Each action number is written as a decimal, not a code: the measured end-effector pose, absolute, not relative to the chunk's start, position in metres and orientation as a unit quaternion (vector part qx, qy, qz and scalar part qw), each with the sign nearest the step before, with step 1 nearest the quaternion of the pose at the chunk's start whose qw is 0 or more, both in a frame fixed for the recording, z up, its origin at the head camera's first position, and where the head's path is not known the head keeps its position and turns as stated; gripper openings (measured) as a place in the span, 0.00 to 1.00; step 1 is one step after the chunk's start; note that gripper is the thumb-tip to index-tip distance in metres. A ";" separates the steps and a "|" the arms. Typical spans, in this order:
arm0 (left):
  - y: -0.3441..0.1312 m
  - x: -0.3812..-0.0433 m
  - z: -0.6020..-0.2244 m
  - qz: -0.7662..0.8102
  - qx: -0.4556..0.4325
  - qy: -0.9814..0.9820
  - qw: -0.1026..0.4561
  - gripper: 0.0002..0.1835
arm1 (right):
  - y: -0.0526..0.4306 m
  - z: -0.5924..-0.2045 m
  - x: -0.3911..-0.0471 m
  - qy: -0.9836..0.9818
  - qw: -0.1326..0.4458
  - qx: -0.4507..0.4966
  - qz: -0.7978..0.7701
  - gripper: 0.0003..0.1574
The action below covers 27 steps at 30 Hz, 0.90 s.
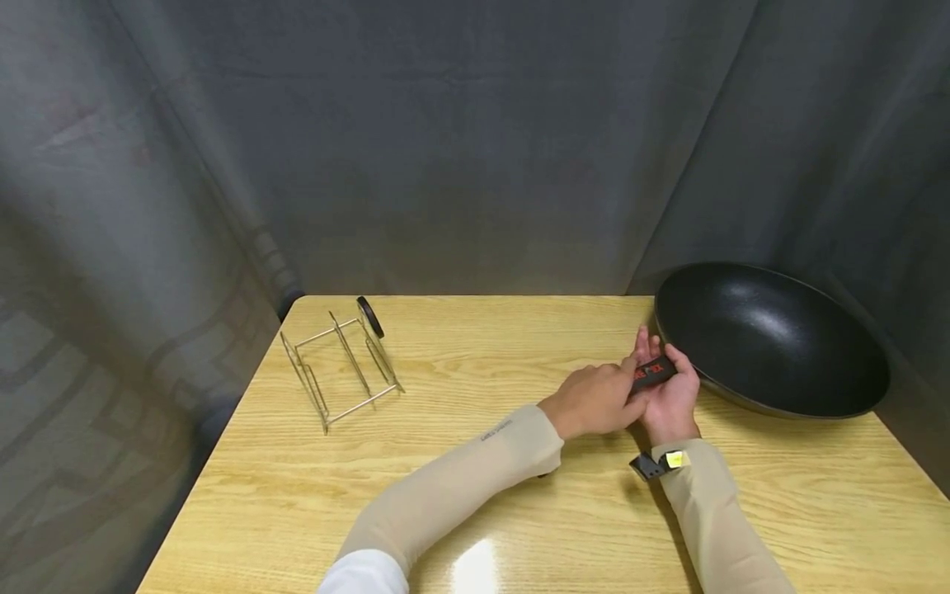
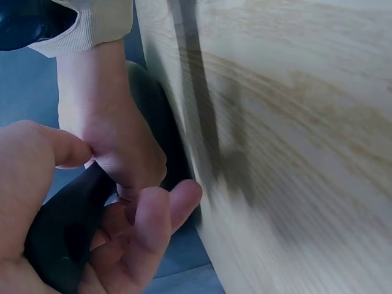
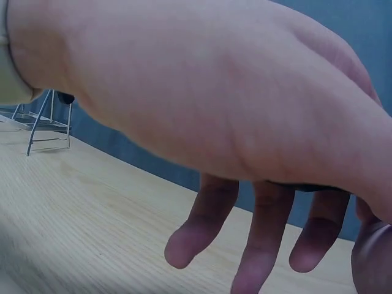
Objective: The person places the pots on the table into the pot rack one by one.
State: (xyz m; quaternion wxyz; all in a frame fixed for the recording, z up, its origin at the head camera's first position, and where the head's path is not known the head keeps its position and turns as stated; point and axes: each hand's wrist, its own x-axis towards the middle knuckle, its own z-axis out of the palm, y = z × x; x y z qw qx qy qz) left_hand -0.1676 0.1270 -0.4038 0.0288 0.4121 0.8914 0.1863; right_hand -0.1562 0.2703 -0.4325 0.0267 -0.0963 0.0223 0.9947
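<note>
A black handle (image 1: 653,374) with red lettering lies between both hands at the right of the table. My left hand (image 1: 597,400) reaches across from the left and grips its lower left end. My right hand (image 1: 671,404) holds the other end, thumb along the top, some fingertips showing beyond it. Just right of the hands stands a large black wok (image 1: 772,338); whether the handle joins it is hidden. In the left wrist view the dark handle (image 2: 67,233) runs between thumb and fingers. A hand and wrist (image 3: 214,92) block most of the right wrist view.
A wire rack (image 1: 341,371) stands at the left of the wooden table (image 1: 475,330), with a black disc (image 1: 369,317) at its back corner. Dark grey curtains (image 1: 475,148) hang behind and at the sides. The wok reaches the table's right edge.
</note>
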 end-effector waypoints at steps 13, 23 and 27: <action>0.124 -0.164 -0.411 0.187 0.399 0.897 0.035 0.24 | 0.271 -0.432 -0.155 0.050 -0.020 -0.066 0.996 0.28; 0.124 -0.160 -0.421 0.227 0.409 0.884 0.015 0.18 | 0.275 -0.424 -0.152 0.062 -0.068 -0.130 0.987 0.20; 0.121 -0.158 -0.425 0.228 0.411 0.882 0.009 0.17 | 0.273 -0.425 -0.150 0.049 -0.073 -0.140 0.986 0.21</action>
